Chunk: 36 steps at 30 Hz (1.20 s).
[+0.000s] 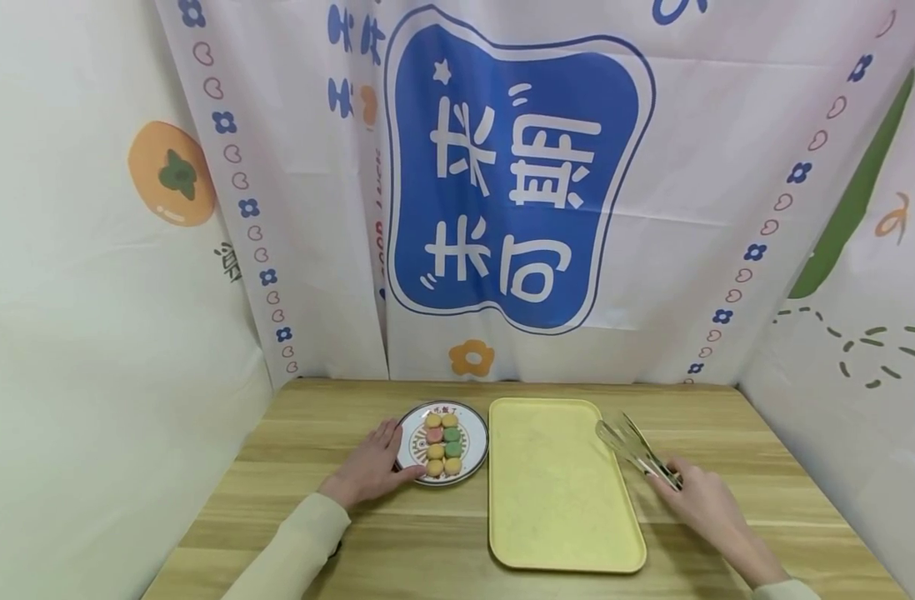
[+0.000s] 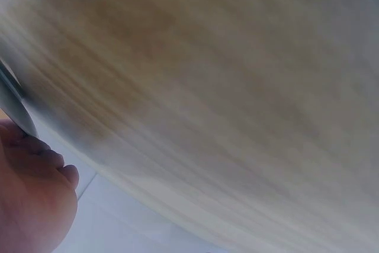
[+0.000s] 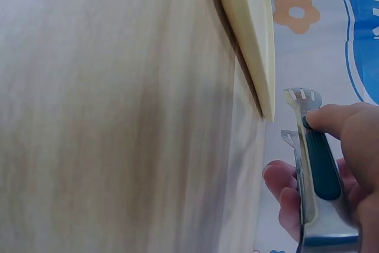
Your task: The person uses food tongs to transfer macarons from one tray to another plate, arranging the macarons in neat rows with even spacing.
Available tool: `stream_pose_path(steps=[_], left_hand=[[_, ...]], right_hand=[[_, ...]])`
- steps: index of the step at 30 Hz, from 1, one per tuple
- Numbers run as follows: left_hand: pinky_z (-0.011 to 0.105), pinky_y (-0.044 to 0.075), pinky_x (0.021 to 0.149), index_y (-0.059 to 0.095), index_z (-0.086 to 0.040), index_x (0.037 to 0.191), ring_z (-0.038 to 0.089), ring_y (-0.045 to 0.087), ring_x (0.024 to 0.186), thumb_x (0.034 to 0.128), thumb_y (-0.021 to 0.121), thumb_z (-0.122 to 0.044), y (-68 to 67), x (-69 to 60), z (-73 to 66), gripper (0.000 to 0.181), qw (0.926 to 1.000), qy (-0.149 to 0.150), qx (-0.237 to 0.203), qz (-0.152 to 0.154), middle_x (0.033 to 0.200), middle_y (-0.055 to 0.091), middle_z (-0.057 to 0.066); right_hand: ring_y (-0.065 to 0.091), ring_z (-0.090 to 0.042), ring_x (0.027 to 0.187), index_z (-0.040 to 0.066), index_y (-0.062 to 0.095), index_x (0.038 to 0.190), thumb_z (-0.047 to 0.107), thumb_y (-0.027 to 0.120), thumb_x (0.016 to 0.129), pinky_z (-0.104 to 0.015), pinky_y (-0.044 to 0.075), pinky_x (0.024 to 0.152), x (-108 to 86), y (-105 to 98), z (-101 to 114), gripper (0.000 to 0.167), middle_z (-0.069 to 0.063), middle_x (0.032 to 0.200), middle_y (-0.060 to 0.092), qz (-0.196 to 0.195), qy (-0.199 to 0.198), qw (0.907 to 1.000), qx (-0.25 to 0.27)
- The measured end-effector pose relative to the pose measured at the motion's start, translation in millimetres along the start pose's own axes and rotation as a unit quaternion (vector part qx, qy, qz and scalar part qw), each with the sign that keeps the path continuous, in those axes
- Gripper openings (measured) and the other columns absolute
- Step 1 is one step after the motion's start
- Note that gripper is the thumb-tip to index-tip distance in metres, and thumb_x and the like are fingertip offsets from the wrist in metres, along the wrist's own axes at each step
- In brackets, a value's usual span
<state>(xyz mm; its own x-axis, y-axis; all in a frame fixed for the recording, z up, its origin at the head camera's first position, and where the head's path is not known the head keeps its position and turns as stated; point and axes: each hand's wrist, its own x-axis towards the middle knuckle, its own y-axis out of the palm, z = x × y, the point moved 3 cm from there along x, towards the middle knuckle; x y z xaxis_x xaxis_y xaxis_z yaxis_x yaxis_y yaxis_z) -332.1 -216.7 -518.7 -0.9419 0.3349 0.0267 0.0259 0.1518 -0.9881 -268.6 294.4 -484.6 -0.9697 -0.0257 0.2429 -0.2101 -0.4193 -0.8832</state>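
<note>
My left hand (image 1: 371, 468) rests against the left rim of a round white plate (image 1: 474, 425) in the head view. Its fingers lie fairly straight along the edge, with the thumb over the near rim. Two rows of small round macaron-like cookies (image 1: 435, 452) in yellow, pink and green sit on that plate. My right hand (image 1: 701, 500) holds metal food tongs (image 1: 641, 450), whose arms stand apart with nothing between them. In the right wrist view, the thumb presses a dark green grip (image 3: 323, 164) on the tongs. Only part of the left hand (image 2: 35, 194) shows in the left wrist view.
A yellow rectangular tray (image 1: 555, 500) lies on the wooden table (image 1: 420, 542), between the plate and the tongs. A printed white cloth (image 1: 690, 250) hangs behind the table's far edge. Light walls (image 1: 90, 333) flank both sides.
</note>
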Motion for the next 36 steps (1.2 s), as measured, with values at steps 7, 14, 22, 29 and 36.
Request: stream_pose_path(steps=[7, 14, 22, 29, 36], left_hand=[[0.049, 0.024, 0.123, 0.029, 0.006, 0.151, 0.039, 0.023, 0.149, 0.0873, 0.037, -0.08, 2.3, 0.6, 1.4, 0.108, 1.0, 0.0, 0.005, 0.0, 0.159, 0.024, 0.027], [0.049, 0.024, 0.123, 0.029, 0.007, 0.151, 0.04, 0.023, 0.149, 0.0878, 0.041, -0.078, 0.4, 0.0, 0.4, 0.106, 1.0, -0.003, -0.001, 0.002, 0.159, 0.024, 0.027], [0.049, 0.022, 0.123, 0.027, 0.007, 0.151, 0.04, 0.022, 0.15, 0.0878, 0.04, -0.079, -0.5, -0.1, 0.7, 0.107, 1.0, -0.001, -0.005, 0.003, 0.159, 0.023, 0.027], [0.05, 0.023, 0.123, 0.028, 0.006, 0.151, 0.04, 0.022, 0.149, 0.0876, 0.04, -0.079, -1.9, 1.1, 3.6, 0.107, 1.0, -0.003, -0.005, 0.006, 0.159, 0.023, 0.027], [0.05, 0.024, 0.123, 0.029, 0.006, 0.151, 0.04, 0.023, 0.149, 0.0873, 0.04, -0.079, -1.7, 2.1, 4.7, 0.107, 1.0, -0.002, -0.001, 0.006, 0.159, 0.024, 0.028]], right_hand=[[0.045, -0.015, 0.051, -0.002, 0.065, 0.104, 0.037, 0.07, 0.09, -0.028, 0.033, 0.045, -1.0, 3, -5, 0.041, 0.0, 0.057, 0.049, 0.006, 0.007, 1.0, -0.003], [0.052, -0.018, 0.058, -0.011, 0.062, 0.113, 0.034, 0.067, 0.091, -0.034, 0.043, 0.049, -0.1, 1, -13, 0.051, -0.009, 0.07, 0.065, 0.024, 0.027, 0.9992, -0.018], [0.049, -0.019, 0.057, -0.009, 0.063, 0.101, 0.033, 0.062, 0.094, -0.032, 0.039, 0.047, -4.8, 0, -23, 0.043, -0.004, 0.064, 0.056, 0.044, 0.06, 0.9967, -0.03], [0.045, -0.02, 0.054, 0.006, 0.052, 0.077, 0.033, 0.06, 0.095, -0.034, 0.034, 0.045, -3.9, 0, -26, 0.034, -0.003, 0.06, 0.046, 0.044, 0.044, 0.9964, -0.057], [0.044, -0.019, 0.053, 0.009, 0.05, 0.076, 0.036, 0.064, 0.092, -0.031, 0.032, 0.044, -5.2, 1, -26, 0.034, -0.002, 0.06, 0.045, 0.078, 0.051, 0.9937, -0.062]])
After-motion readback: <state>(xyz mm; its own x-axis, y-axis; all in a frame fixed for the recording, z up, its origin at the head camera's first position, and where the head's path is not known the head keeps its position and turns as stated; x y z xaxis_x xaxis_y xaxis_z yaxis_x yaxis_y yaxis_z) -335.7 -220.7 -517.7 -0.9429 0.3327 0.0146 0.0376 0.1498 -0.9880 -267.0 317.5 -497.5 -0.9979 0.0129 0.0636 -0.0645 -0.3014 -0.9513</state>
